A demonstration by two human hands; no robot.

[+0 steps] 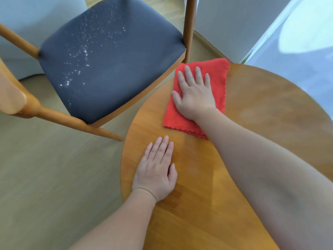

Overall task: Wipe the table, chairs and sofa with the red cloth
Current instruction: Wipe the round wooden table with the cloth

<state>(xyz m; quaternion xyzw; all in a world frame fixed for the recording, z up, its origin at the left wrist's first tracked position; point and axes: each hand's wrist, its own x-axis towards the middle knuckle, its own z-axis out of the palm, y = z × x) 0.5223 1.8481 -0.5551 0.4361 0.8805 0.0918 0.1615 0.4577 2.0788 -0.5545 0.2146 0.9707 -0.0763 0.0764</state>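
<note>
Grey upholstery covers the chair seat (108, 65), off to the far left of both grips, and pale specks (81, 56), droplets or crumbs, we cannot tell which, are scattered across it; we judge this seat has not yet had its wipe.

Our left grip (156, 170) lies flat on the round wooden table (261, 114), fingers straight and together, holding nothing. We read it as a brace: it rests by the table's left rim, nearer to us than the cloth, so we can lean forward while the other arm reaches.

Ahead and a little right of that grip lies the red cloth (219, 78), folded into a rectangle and spread flat on the table near its far left edge. Our right grip (195, 94) presses on the middle of it with the palm and straight, slightly spread fingers (188, 74), not curled round it; we take it that an open palm spreads pressure so the whole fold drags across the wood rather than bunching. The cloth's far edge shows just past those fingertips, close to a chair leg (189, 29).

To the right of the right grip the tabletop has a dull, hazy sheen, perhaps reflection, perhaps a damp film; we cannot say. We judge the table wipe to be in hand, that right side a likely next pass, and the chairs and sofa left to do. No sofa is in view.
</note>
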